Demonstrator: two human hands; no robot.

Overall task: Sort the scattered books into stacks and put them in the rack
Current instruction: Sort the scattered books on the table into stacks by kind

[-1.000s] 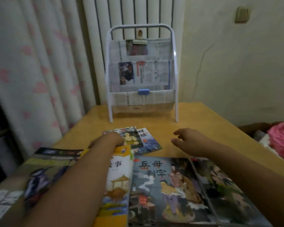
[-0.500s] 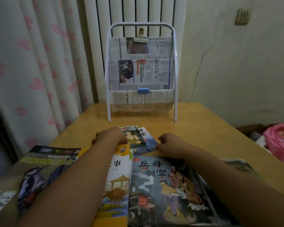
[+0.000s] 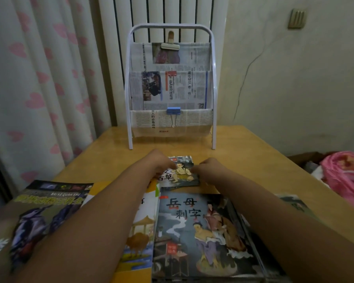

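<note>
A small picture book point(image 3: 181, 172) lies flat on the wooden table point(image 3: 253, 160), mid-table. My left hand point(image 3: 158, 163) pinches its left edge and my right hand point(image 3: 208, 167) pinches its right edge. Closer to me lie larger books: a dark grey one with red characters point(image 3: 198, 235), a yellow one point(image 3: 140, 231) partly under my left forearm, and a dark bird-cover one point(image 3: 43, 211) at the left. Another book point(image 3: 294, 205) peeks out beyond my right forearm. The white metal rack point(image 3: 170, 86) stands at the table's far edge, lined with newspaper.
A curtain with pink hearts point(image 3: 39, 78) hangs at the left, a radiator point(image 3: 161, 13) behind the rack. A blue binder clip point(image 3: 173, 111) and a beige clip point(image 3: 170, 44) hold the newspaper. A pink bundle point(image 3: 343, 174) lies off the table's right edge.
Both hands have closed in on the small picture book. The two small books that lay fanned now sit squared together as one. My right hand came left from open air to its right edge.
</note>
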